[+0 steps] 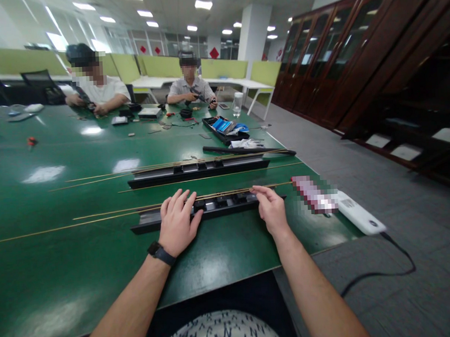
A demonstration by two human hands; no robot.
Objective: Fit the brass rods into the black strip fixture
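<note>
A long black channel (227, 210) with dark blocks inside lies crosswise on the green table in front of me. Thin golden rods (110, 215) run along it and stick out past its left end. My left hand (178, 223), wearing a dark wristwatch (161, 253), lies across the left part of the channel with its fingers spread. At the channel's right end, my right hand (271, 210) pinches a golden rod between thumb and fingertips. Behind them is a second black channel (157, 180) with similar rods on it.
A phone (312, 194) and a white power bank (359, 213) with a black cable lie by the table's right edge. Farther back are a black tray (216, 130) of blue packets, white gloves (246, 144) and a black bar (273, 151). Two people sit across the table (64, 262).
</note>
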